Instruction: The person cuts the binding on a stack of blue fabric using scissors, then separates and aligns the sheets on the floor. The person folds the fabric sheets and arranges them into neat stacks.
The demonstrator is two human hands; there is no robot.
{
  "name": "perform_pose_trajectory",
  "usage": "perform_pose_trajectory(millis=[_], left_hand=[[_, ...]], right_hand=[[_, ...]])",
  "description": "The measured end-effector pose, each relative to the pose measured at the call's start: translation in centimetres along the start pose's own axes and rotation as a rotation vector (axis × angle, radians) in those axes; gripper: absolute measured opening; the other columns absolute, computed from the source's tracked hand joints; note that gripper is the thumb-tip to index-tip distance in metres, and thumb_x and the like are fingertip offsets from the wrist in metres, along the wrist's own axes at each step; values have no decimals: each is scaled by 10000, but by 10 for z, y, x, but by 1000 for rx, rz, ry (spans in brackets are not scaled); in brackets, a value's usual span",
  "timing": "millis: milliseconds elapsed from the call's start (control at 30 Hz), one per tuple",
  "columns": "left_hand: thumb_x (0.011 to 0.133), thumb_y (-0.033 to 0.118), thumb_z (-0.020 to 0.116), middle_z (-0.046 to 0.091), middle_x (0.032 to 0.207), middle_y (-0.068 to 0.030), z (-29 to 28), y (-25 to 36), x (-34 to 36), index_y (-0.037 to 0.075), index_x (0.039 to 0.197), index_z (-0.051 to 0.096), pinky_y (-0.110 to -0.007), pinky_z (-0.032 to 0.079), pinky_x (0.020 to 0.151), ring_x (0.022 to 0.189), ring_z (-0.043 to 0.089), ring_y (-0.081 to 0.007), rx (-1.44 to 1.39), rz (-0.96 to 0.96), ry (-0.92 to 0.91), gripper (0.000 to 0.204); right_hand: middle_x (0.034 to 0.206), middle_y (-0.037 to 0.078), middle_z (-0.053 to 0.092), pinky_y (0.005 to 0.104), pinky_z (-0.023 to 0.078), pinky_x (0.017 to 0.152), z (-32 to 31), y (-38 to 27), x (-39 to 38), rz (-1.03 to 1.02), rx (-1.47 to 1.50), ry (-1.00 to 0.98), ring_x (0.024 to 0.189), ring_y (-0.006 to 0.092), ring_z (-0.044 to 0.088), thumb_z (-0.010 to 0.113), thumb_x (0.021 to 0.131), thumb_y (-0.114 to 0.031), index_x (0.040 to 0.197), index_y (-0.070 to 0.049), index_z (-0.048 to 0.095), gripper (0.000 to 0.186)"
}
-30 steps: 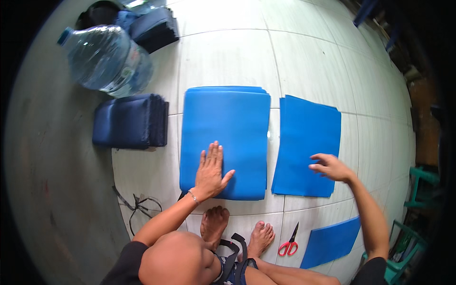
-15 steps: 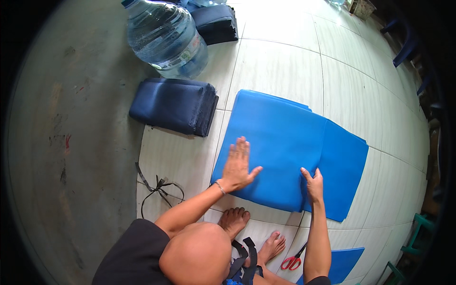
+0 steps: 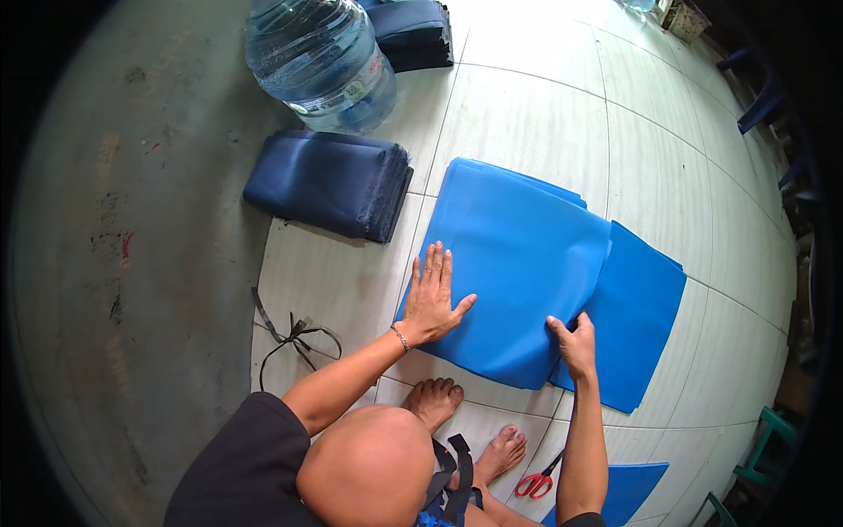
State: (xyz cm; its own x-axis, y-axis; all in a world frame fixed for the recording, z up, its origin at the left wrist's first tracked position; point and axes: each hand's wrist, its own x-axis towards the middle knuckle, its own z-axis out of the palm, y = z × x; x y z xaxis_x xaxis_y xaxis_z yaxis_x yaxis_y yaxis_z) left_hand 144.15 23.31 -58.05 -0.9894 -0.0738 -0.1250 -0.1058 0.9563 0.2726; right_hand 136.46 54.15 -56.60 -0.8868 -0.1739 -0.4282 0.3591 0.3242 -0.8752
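Note:
My left hand (image 3: 430, 303) lies flat, fingers stretched out, near the left edge of a stack of blue sheets (image 3: 518, 237) on the floor; whether they are fabric or plastic I cannot tell. At the stack's near right corner, my right hand (image 3: 575, 347) grips the edge of the upper blue sheet, its thumb on top and the other fingers partly hidden. That edge is raised and rippled. To its right, a second blue piece (image 3: 637, 316) shows, partly covered by the raised edge.
A folded dark navy bundle (image 3: 320, 184) sits beyond my left hand, with a large clear water jug (image 3: 325, 70) behind it. Black straps (image 3: 299, 338) lie at left. Red-handled scissors (image 3: 534, 485) and another blue sheet (image 3: 632, 492) are near my right forearm. A green stool (image 3: 773, 439) stands at right.
The right edge of the upper sheet has lifted and rippled in my right hand, and a gap shows between it and the piece at right. My left hand stays flat on the stack.

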Motion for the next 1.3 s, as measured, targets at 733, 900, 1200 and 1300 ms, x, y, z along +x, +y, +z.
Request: perform_pose_trajectory(millis=[733,900,1200,1300], left_hand=[[964,567,494,95,1612,-324,-5,13,15,-77,1550,144,-494,22,1236,1529,44,-407,-214,114,-8,939],[962,581,489,102,1610,-324,-8,9,16,-68,1555,135,-494,22,1237,1528,50,-408,-160,90,82,948],[945,584,513,108,1610,-324,-3,9,15,-79,1550,144,-499,1,1234,1528,54,-407,-274,54,185,971],[945,575,518,114,1611,-321,-2,5,14,-78,1550,149,-499,7,1234,1529,60,-402,-31,28,14,963]], right_hand=[[1083,123,707,331,553,848,-15,17,20,175,516,122,906,192,682,713,908,-96,1139,35,626,280],[1065,118,708,331,541,864,-26,13,18,216,502,105,908,195,678,711,906,-99,1143,37,622,288],[1114,103,673,348,512,946,-25,12,17,275,588,77,1004,194,646,689,915,-132,1186,6,584,321],[1105,105,678,363,533,923,-27,14,18,124,545,3,1005,192,647,679,921,-115,1193,13,584,315]])
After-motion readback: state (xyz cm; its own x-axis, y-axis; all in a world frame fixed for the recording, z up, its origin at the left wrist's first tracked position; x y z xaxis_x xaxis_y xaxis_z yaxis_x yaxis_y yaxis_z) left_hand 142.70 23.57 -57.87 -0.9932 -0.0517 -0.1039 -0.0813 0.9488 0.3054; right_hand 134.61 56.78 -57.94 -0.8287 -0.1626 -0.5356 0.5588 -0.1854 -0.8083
